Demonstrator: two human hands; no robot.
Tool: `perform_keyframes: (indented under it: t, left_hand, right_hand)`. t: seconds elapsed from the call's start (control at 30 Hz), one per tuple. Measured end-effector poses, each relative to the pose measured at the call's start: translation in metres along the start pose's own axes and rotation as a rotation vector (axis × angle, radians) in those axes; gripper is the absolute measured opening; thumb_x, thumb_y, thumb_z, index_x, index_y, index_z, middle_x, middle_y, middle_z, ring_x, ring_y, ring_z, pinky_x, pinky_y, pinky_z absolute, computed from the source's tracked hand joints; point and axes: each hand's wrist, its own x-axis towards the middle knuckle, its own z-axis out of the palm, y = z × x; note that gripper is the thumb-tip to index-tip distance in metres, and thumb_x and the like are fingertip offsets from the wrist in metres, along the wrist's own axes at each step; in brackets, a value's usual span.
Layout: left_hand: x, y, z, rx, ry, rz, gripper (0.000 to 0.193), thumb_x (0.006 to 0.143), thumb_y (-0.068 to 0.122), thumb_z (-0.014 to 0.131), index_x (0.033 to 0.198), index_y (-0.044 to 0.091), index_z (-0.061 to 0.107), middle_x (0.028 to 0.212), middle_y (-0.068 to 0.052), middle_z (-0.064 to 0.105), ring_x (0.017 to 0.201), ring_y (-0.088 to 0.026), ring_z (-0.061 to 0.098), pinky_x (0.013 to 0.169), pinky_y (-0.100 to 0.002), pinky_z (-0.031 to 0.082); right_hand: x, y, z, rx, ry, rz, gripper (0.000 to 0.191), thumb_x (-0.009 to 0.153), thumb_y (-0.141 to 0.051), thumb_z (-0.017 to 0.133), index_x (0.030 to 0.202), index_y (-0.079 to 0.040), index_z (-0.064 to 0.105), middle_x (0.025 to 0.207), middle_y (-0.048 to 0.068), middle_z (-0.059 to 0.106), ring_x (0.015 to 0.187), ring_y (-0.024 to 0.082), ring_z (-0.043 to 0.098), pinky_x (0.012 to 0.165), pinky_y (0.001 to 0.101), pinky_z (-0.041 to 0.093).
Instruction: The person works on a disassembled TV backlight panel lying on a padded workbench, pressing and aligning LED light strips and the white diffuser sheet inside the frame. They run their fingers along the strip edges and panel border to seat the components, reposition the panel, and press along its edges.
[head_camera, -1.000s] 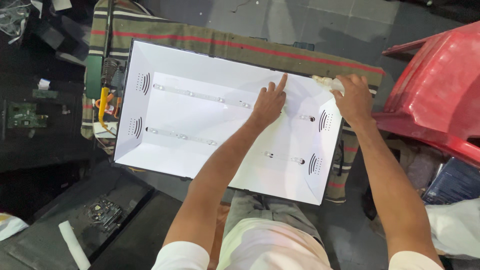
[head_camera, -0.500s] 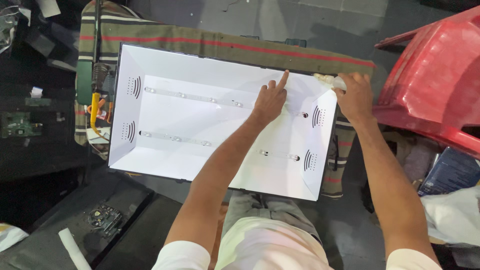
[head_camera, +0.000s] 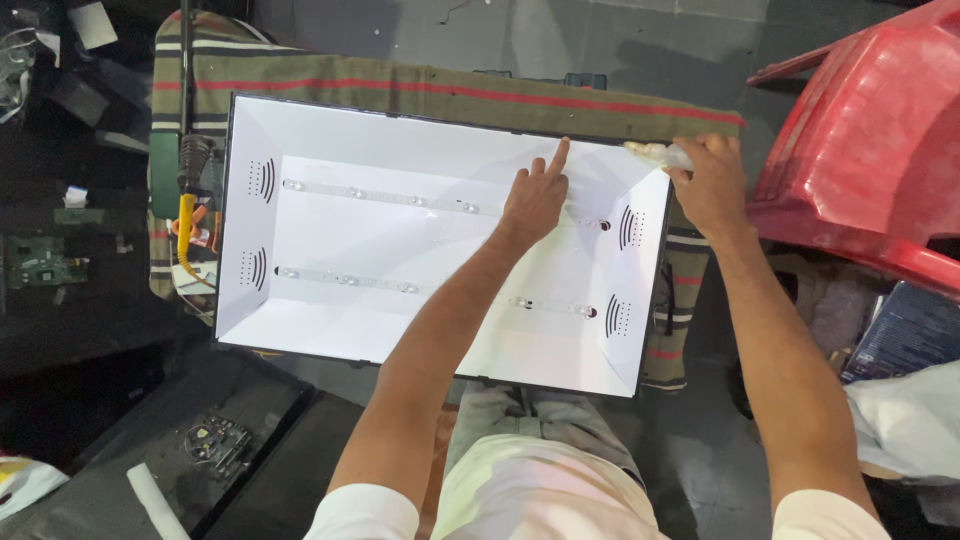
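A large white reflector panel (head_camera: 380, 240) with two rows of small light strips lies on a striped cloth (head_camera: 450, 95) in front of me. My left hand (head_camera: 535, 195) rests over the panel's far right part, index finger stretched out and touching the white sloped far wall. My right hand (head_camera: 708, 180) is at the panel's far right corner, closed on a small pale object (head_camera: 652, 152) that looks like a wad or tube; what it is I cannot tell.
A red plastic chair (head_camera: 870, 150) stands at the right. A yellow-handled tool (head_camera: 185, 215) lies by the panel's left edge. Circuit boards (head_camera: 40, 262) and dark panels (head_camera: 215, 445) lie on the floor to the left. White bag (head_camera: 905, 420) at lower right.
The view has shifted slightly, so the panel sits a little more to the left. Both hands stay at the panel's far right corner, hardly moved.
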Motion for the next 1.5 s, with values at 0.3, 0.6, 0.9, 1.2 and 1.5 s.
perform_keyframes:
  t: [0.3, 0.6, 0.9, 1.2, 1.5]
  left_hand:
    - [-0.002, -0.001, -0.001, -0.053, 0.033, -0.008, 0.011, 0.079, 0.007, 0.066, 0.087, 0.002, 0.072, 0.164, -0.017, 0.029, 0.107, -0.03, 0.057, 0.076, -0.043, 0.051]
    - [-0.004, -0.004, 0.003, -0.066, 0.072, -0.007, 0.01, 0.079, 0.008, 0.067, 0.086, 0.003, 0.072, 0.165, -0.015, 0.028, 0.107, -0.03, 0.056, 0.075, -0.043, 0.05]
    - [0.0, -0.006, 0.003, -0.06, 0.076, -0.006, 0.011, 0.078, 0.009, 0.068, 0.086, 0.003, 0.072, 0.165, -0.015, 0.028, 0.107, -0.029, 0.056, 0.076, -0.042, 0.051]
    - [0.0, -0.007, 0.003, -0.076, 0.086, 0.003, 0.01, 0.078, 0.009, 0.068, 0.085, 0.003, 0.072, 0.165, -0.015, 0.028, 0.109, -0.03, 0.055, 0.076, -0.042, 0.051]
    - [-0.002, -0.008, 0.0, -0.077, 0.062, 0.012, 0.01, 0.077, 0.006, 0.067, 0.086, 0.002, 0.07, 0.163, -0.019, 0.03, 0.109, -0.031, 0.055, 0.08, -0.041, 0.051]
  right_hand:
    - [0.007, 0.004, 0.003, 0.051, -0.038, -0.032, 0.042, 0.085, -0.009, 0.085, 0.125, -0.003, 0.074, 0.117, 0.016, 0.065, 0.112, 0.037, 0.056, 0.101, 0.0457, 0.046]
    - [0.017, -0.003, 0.006, 0.074, -0.057, -0.049, 0.043, 0.087, -0.008, 0.084, 0.128, -0.003, 0.074, 0.119, 0.016, 0.066, 0.112, 0.036, 0.057, 0.102, 0.046, 0.045]
    - [0.025, -0.011, 0.009, 0.074, -0.062, -0.044, 0.043, 0.087, -0.006, 0.083, 0.129, -0.004, 0.074, 0.118, 0.016, 0.064, 0.113, 0.037, 0.055, 0.099, 0.0457, 0.047]
    - [0.031, -0.017, 0.016, 0.105, -0.068, -0.065, 0.043, 0.086, -0.007, 0.083, 0.127, -0.003, 0.073, 0.119, 0.015, 0.063, 0.117, 0.038, 0.054, 0.1, 0.0459, 0.047]
    - [0.044, -0.03, 0.023, 0.154, -0.086, -0.102, 0.046, 0.085, -0.005, 0.083, 0.13, -0.001, 0.071, 0.12, 0.016, 0.063, 0.119, 0.037, 0.055, 0.102, 0.0443, 0.047]
